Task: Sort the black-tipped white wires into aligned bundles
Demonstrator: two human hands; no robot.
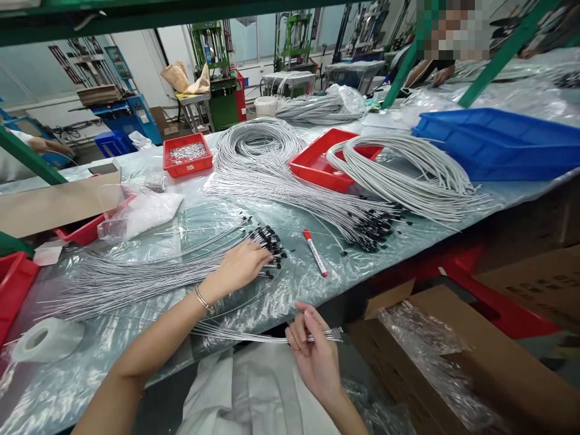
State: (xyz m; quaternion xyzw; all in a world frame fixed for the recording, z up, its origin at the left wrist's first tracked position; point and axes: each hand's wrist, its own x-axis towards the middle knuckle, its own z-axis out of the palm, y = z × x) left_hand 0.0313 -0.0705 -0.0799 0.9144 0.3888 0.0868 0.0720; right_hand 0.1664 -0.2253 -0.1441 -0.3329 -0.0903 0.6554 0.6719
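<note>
At the near edge of the tabletop [290, 293], the right hand [315, 350], fingers curled closed, holds a slim bunch of cables [244, 335], its short ends jutting rightward. Farther in, the left hand [244, 264] lies over the black tips [270, 238] of a cable bundle [149, 278], fingers bent; whether they pinch any tip, I cannot tell. The bundle's long axis runs from beneath these fingers toward the tabletop's left edge; the left hand is nearer it. Rightward lies a marker [316, 254]; beyond, a second bundle [272, 187] and, toward the far edge, a red tray [187, 167].
</note>
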